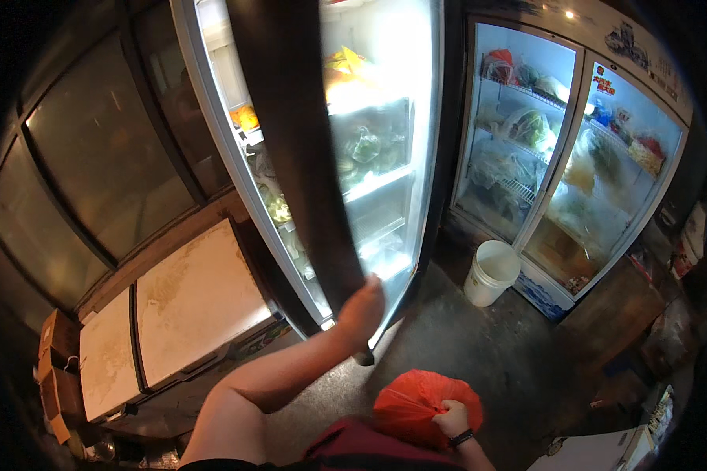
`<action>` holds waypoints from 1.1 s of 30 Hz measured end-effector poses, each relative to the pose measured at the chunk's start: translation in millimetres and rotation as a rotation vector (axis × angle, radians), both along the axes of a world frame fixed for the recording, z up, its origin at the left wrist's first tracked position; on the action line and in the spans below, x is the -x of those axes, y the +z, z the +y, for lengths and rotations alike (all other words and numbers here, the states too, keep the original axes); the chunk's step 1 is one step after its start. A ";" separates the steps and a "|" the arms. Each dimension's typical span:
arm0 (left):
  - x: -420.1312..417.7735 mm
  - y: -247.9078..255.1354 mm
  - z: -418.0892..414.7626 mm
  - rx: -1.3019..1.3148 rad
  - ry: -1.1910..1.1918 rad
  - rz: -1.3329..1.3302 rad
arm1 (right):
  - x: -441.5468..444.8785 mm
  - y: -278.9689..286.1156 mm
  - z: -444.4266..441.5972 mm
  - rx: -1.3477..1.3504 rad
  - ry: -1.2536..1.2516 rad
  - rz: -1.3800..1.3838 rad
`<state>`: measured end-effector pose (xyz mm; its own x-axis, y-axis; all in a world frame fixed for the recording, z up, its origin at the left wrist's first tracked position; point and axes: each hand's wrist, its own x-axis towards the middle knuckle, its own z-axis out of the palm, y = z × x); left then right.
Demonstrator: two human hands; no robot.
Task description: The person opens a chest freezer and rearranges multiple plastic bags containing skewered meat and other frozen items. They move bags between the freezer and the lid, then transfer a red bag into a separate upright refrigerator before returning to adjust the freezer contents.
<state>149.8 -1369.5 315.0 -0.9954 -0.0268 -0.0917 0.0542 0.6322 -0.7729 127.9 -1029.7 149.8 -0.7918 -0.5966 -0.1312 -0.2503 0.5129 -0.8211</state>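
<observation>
My left hand point(362, 309) is raised at the edge of a dark refrigerator door point(294, 135), which stands part-way out from the lit upright refrigerator; its fingers are blurred and partly hidden. Low in front of me, my right hand point(452, 418), with a dark band on the wrist, grips the gathered top of a full red plastic bag point(412, 394). On the lit shelves lie a yellow package point(346, 63), a clear bag with something green point(366, 146) and other bagged goods.
A white plastic bucket point(489, 274) stands on the floor before a glass-door display refrigerator point(565, 176) holding bagged vegetables. To the left is a chest freezer with a stained white lid point(197, 306), with a cardboard box point(56, 365) beside it. A white-topped object point(601, 450) sits lower right.
</observation>
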 end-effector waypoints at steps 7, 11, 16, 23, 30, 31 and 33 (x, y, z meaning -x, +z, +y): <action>63.5 -23.9 113.1 0.084 -0.525 -0.046 | -31.4 0.1 -69.8 -0.127 0.205 -0.113; 50.0 21.7 145.7 -0.649 -0.621 -0.115 | -6.1 17.3 -114.3 0.210 0.074 -0.781; -79.6 62.1 63.9 -1.467 -0.902 0.536 | 6.8 149.3 -171.7 0.739 0.064 -0.813; -237.8 1.4 -44.3 -1.421 0.218 1.115 | 111.6 318.1 -245.7 1.265 0.186 -0.687; -218.5 -93.7 -19.2 -1.677 0.741 1.468 | 264.0 510.7 -389.5 1.455 0.283 -0.437; -210.8 -103.5 -25.9 -1.639 0.741 1.549 | 288.8 529.8 -418.0 1.475 0.355 -0.486; -192.8 -113.6 -46.0 -1.545 0.745 1.717 | 323.3 563.7 -482.9 1.565 0.292 -0.509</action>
